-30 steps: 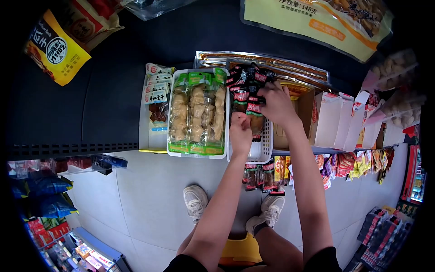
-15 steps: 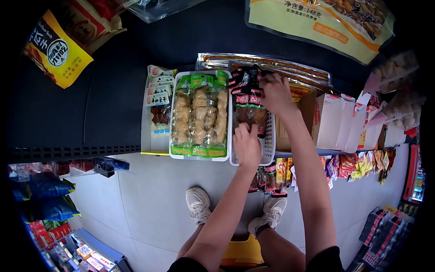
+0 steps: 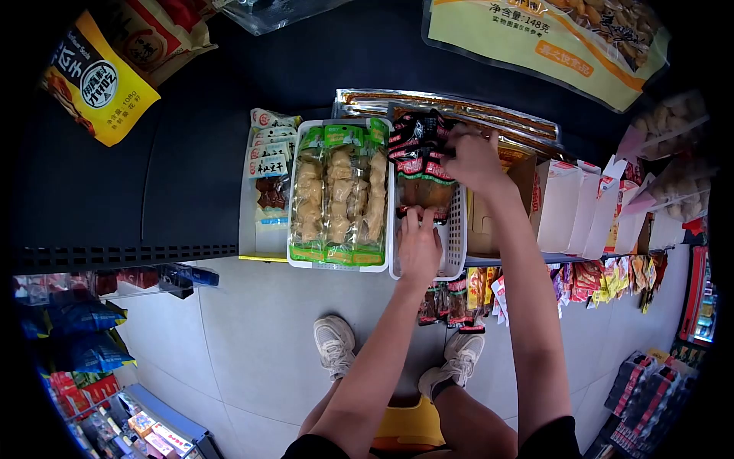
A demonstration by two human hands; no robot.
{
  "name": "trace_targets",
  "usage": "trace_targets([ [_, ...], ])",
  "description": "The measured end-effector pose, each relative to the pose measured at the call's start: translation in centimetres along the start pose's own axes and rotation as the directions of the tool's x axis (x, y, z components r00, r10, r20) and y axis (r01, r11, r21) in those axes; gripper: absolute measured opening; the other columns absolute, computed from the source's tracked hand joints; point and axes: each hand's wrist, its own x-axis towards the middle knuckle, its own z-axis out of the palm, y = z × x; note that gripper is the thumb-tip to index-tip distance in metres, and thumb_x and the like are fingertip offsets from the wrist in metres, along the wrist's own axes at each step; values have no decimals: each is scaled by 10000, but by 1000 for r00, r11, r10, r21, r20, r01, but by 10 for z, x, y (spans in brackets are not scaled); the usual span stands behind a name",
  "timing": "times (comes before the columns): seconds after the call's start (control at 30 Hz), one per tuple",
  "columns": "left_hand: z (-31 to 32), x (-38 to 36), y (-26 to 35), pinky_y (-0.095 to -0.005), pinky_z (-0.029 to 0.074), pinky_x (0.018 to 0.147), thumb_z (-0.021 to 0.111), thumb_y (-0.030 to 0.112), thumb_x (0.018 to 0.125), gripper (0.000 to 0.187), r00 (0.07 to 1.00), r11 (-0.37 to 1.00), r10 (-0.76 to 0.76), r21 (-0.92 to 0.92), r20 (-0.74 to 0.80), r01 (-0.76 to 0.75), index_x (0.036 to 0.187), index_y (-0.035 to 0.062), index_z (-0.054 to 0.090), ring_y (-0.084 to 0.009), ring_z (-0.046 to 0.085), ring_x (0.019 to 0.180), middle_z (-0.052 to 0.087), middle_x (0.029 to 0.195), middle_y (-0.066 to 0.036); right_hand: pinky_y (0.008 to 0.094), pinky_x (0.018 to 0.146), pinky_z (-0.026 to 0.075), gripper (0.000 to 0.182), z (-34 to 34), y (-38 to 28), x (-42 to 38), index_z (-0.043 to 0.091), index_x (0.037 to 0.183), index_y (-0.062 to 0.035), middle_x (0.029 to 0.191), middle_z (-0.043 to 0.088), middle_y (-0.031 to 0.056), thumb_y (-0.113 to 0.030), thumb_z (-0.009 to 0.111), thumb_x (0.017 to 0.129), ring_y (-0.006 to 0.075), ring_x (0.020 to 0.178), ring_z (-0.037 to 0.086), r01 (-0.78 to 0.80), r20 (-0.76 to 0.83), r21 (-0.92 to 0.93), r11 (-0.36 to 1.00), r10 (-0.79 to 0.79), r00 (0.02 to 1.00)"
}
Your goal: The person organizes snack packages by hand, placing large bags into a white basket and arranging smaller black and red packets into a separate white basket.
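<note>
Black-and-red snack packets with brown food behind clear windows lie in a white plastic basket. My left hand is at their near edge, its bent fingers closed over the bottom of the packets. At their upper right, my right hand has its fingers closed on the black top edge; the fingertips are partly hidden. Just left stands another white basket, filled with green-topped clear packets of pale, round pieces.
Small white packets sit in a box at the left. Long silver-edged packs lie behind the baskets. An opened cardboard box and white-pink boxes stand at right. More packets hang below the shelf edge; a yellow stool is underneath.
The lower edges of the black-and-red packets have drawn up and become more even. My right hand has shifted slightly right; my left hand stays at the near edge.
</note>
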Motion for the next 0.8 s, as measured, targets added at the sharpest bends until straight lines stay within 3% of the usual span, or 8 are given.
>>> trace_targets([
  [0.07,-1,2,-2,-388,392,776,525,-27,669,377,999,1000,18,-14,-30,-18,1028,74,471,-294,453,923,417,1003,-122,402,904,189,212,-4,-1,-4,615,779,-11,949,533,79,-124,547,612,206,990,455,50,-137,26,998,-46,989],
  [0.2,-6,4,1,-388,400,782,532,-11,681,398,1000,999,19,-37,-6,-19,1064,70,459,-302,455,938,409,1024,-125,402,895,211,213,-3,0,-3,601,802,-4,959,524,77,-101,541,622,208,988,456,89,-187,22,996,-84,979],
  [0.27,-8,4,2,-386,405,781,532,-10,683,408,1000,999,2,-48,20,-1,1076,69,454,-301,460,937,408,1025,-125,408,882,234,241,0,1,-3,592,836,-4,980,517,78,-102,535,623,211,985,460,155,-348,-7,988,-147,926],
  [0.43,-6,4,1,-378,407,786,523,-15,691,484,993,996,-1,-88,120,12,1156,79,425,-299,488,896,409,1044,-114,414,879,247,259,1,4,-3,580,865,-17,983,513,82,-84,526,620,217,987,462,101,-307,-62,993,-115,945],
  [0.7,-4,2,-3,-379,384,832,495,-30,704,484,996,988,-2,-157,92,16,1168,84,422,-303,464,966,408,1132,-112,442,881,248,257,-1,6,-5,565,853,-33,947,504,97,-100,551,606,234,973,465,93,-325,-64,994,-109,939],
  [0.8,-2,1,-7,-400,339,891,489,-21,714,471,997,983,12,-181,79,2,1168,89,423,-299,433,1025,399,1162,-107,509,892,260,365,0,2,-9,532,933,6,1069,458,139,-146,581,605,253,1060,411,66,-222,-143,987,-97,970],
])
